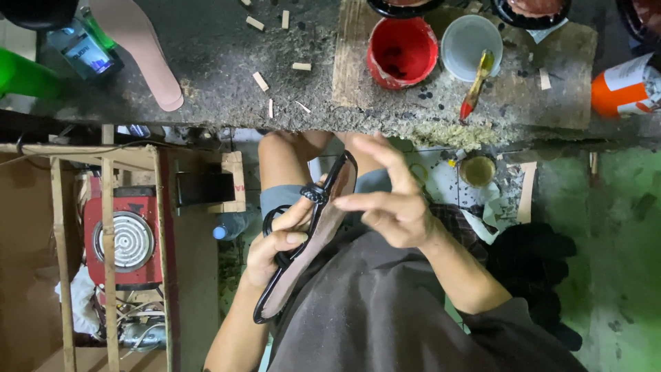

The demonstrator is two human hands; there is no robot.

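At the far left, under the surface (206, 83), a red electric hot plate (127, 241) with a round coil sits inside a rough wooden frame (107, 227). Just right of it, the left hand (275, 244) grips a sandal sole (310, 241) with a black edge and strap, its thumb and fingers closed around the lower middle of the sole. The sole stands tilted over the person's lap, its toe pointing up towards the surface. The right hand (389, 203) hovers at the upper part of the sole, fingers loosely spread, the fingertips close to the sole's edge; I cannot tell if they touch it. Further up, on the surface, a red paint pot (403, 52) stands just beside a white cup (471, 45), with a brush (477, 84) leaning from the cup. At the far right edge lies an orange and white can (630, 86).
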